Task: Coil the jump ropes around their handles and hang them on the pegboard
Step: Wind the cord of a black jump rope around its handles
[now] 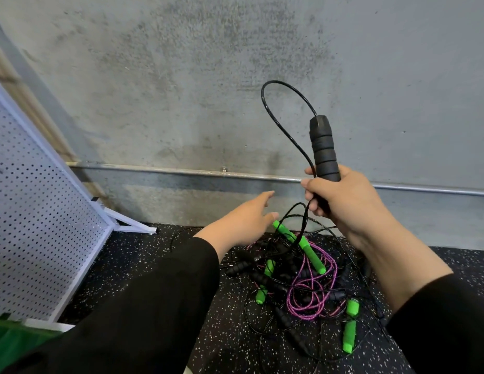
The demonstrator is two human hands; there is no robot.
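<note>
Black sleeves (143,306) fill the foreground. Right hand (340,201) has its grip wrapped round a black foam handle (324,149), held upright, and its cable (278,122) arcs from the top in a loop and passes back down beside the fingers. Left hand (246,220) reaches forward, fingers straight and apart, holding nothing — just above the tangled pile of jump ropes (303,279) on the speckled floor (154,255): green handles, black handles, a purple braided rope. White pegboard (33,211) leans at left, near the concrete wall (208,76).
</note>
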